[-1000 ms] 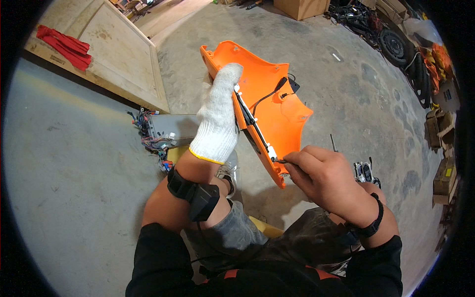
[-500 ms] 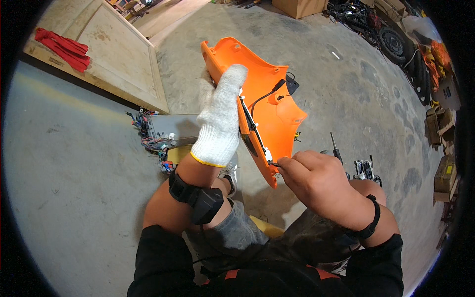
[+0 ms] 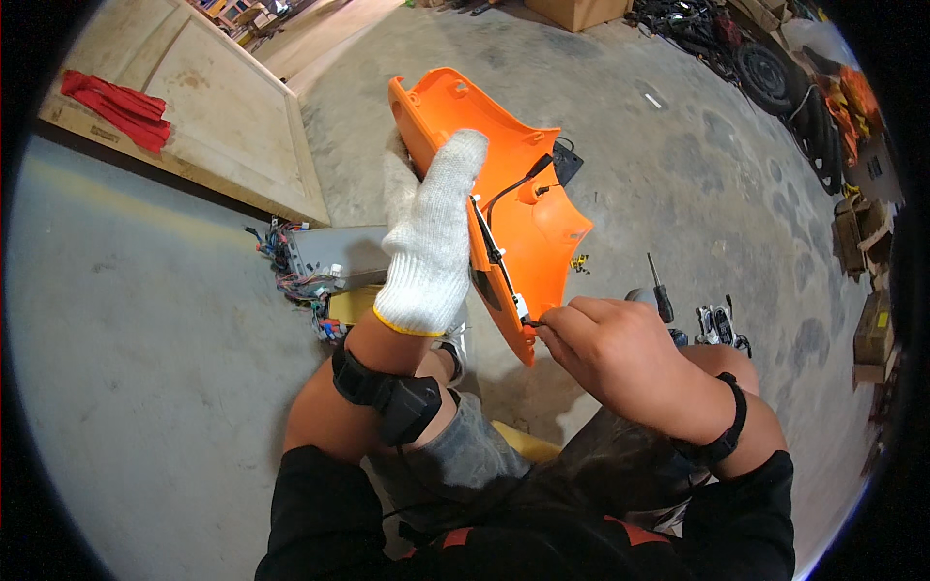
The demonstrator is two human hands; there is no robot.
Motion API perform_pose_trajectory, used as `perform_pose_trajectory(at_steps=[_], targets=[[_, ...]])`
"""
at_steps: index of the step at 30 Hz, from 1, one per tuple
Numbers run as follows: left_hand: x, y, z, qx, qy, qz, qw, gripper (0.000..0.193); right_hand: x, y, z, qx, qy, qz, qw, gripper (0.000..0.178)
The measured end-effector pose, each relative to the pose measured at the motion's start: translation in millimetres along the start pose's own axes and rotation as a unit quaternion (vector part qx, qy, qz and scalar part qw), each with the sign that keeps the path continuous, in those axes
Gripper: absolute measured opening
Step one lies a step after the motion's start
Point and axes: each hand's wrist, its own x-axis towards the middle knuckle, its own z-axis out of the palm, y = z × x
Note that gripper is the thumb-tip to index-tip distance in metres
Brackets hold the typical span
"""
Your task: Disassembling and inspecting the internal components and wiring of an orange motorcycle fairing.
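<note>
Concrete floor (image 3: 174,368), grey and stained, fills the setting; a pale wooden panel (image 3: 194,107) lies at 11 o'clock with a red cloth (image 3: 116,105) on its far corner. Orange plastic cover (image 3: 523,213), curved, held up on edge just above centre, its inner face turned toward 3 o'clock, a black cable (image 3: 511,189) running across that face. Left hand (image 3: 431,242), in a white knitted glove, wrapped around the cover's left edge, gripping it. Right hand (image 3: 610,353), bare, at 4 o'clock from the cover, fingers pinched closed on a small dark piece at the cover's lower tip; what that piece is cannot be told. Grey box (image 3: 334,257) with a tangle of coloured wires (image 3: 291,276) lies on the floor at 9 o'clock, just beside the left forearm. Screwdriver (image 3: 661,290) with black handle stands at 3 o'clock, near the right hand. Tyres (image 3: 765,73) and cardboard boxes (image 3: 867,242) along the rim from 1 to 3 o'clock.
</note>
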Motion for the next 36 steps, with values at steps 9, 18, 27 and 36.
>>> perform_pose_trajectory(at_steps=[9, 18, 27, 36], targets=[[-7, 5, 7, 0.022, 0.069, 0.032, 0.997, 0.047, 15, -8, -7, 0.373, -0.100, 0.323, 0.864, 0.027], [-13, 10, 19, 0.019, 0.097, 0.142, 0.985, 0.044, 13, 2, 18, 0.638, -0.097, 0.386, 0.659, 0.039], [-20, 6, 19, 0.070, 0.110, 0.201, 0.971, 0.055, 18, -4, 28, 0.661, -0.073, 0.428, 0.612, 0.049], [-9, 4, 6, 0.012, 0.066, 0.095, 0.993, 0.049, 9, 5, 38, 0.117, 0.007, 0.107, 0.987, 0.051]])
